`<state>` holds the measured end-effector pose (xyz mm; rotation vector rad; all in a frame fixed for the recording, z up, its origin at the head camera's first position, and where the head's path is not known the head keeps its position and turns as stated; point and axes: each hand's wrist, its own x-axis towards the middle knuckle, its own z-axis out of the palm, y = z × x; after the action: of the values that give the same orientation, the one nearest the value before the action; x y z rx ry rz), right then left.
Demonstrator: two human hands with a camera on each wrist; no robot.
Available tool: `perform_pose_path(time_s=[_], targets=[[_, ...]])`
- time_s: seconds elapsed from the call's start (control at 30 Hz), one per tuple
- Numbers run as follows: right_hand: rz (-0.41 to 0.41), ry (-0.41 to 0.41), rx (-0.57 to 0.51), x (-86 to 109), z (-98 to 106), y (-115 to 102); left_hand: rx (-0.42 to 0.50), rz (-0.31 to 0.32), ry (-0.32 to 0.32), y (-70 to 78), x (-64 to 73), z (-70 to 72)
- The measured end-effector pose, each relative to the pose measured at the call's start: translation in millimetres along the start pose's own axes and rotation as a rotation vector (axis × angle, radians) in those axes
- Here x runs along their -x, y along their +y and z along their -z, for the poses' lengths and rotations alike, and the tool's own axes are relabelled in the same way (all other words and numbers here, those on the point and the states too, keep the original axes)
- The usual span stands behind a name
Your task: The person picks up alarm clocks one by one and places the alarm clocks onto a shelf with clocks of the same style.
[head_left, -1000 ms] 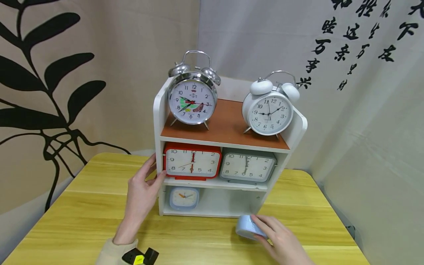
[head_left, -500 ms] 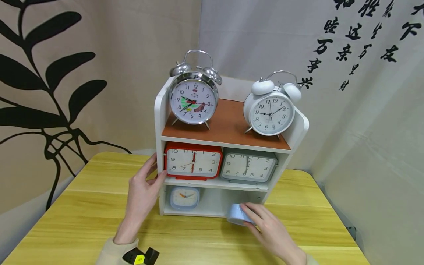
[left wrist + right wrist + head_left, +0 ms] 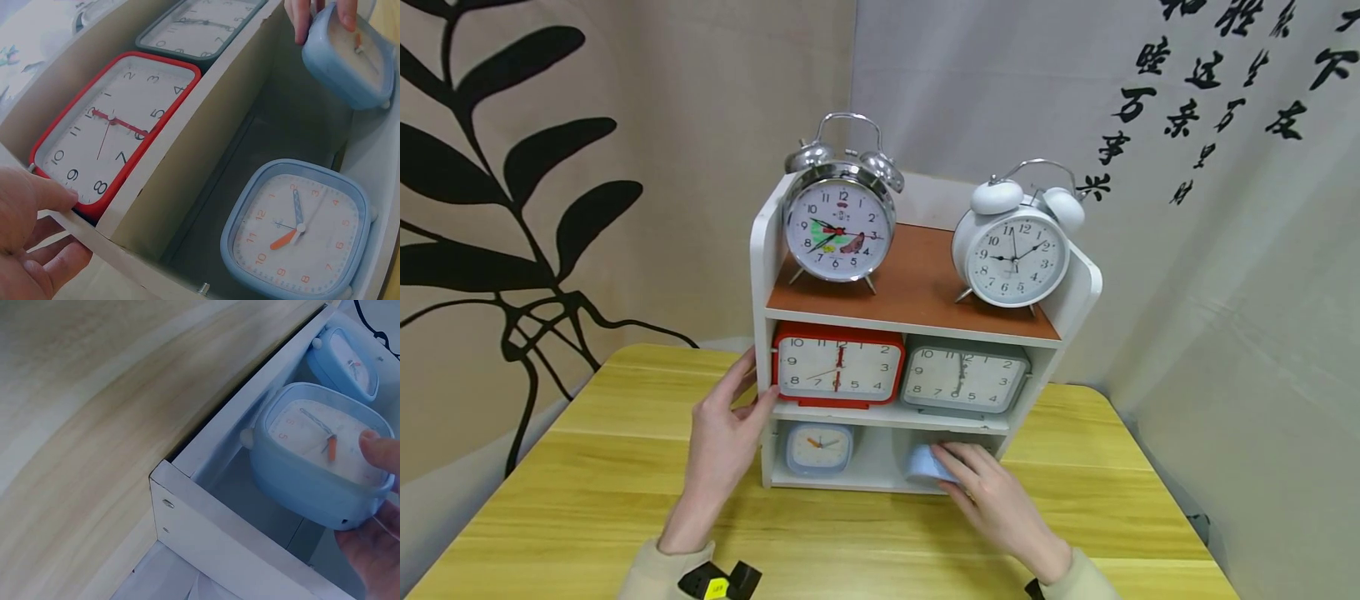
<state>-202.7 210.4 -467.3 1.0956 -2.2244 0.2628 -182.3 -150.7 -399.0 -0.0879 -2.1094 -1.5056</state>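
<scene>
A white shelf unit [image 3: 761, 283] stands on the table. My left hand [image 3: 718, 437] holds its left side panel, thumb at the front edge by the red clock [image 3: 103, 125], fingers on the outer face. My right hand [image 3: 1000, 504] pinches a small light-blue alarm clock [image 3: 300, 475], thumb over its face and fingers behind. That clock is tilted at the right part of the bottom compartment, just inside the opening. A matching light-blue alarm clock [image 3: 294, 250] stands upright at the left of the same compartment. The clock's far side is hidden by my right fingers.
On the brown top board [image 3: 917, 267] stand a silver twin-bell alarm clock [image 3: 837, 221] and a white twin-bell alarm clock [image 3: 1011, 254]. A grey-green clock [image 3: 962, 379] sits beside the red one. The wooden table [image 3: 842, 550] extends around the unit; curtains [image 3: 722, 125] hang behind.
My right hand has moved the light-blue alarm clock forward and left, from in front of the unit into the bottom compartment's opening. My left hand stays at the side panel.
</scene>
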Motion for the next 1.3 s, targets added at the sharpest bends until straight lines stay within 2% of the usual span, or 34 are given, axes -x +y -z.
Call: perform_pose_path(time_s=[0.23,0.53,0.93,1.07,1.3], targets=[[-0.024,-0.01,-0.01,-3.6,-5.5,2.7,0.013,0.006,0.002,0.6,0.1,-0.1],[-0.006,0.029,-0.006,-6.4,-10.6,6.8,0.01,0.008,0.003,1.3,0.4,-0.1],[0.045,0.025,0.106,-9.2,-12.1,8.6,0.005,-0.005,0.002,0.0,-0.1,-0.1],[0.05,0.027,0.159,-9.5,-12.6,8.1,-0.005,-0.007,0.0,-0.3,0.3,-0.1],[0.043,0.032,0.185,-6.7,-13.8,7.9,0.01,-0.006,0.001,-0.7,-0.2,-0.6]])
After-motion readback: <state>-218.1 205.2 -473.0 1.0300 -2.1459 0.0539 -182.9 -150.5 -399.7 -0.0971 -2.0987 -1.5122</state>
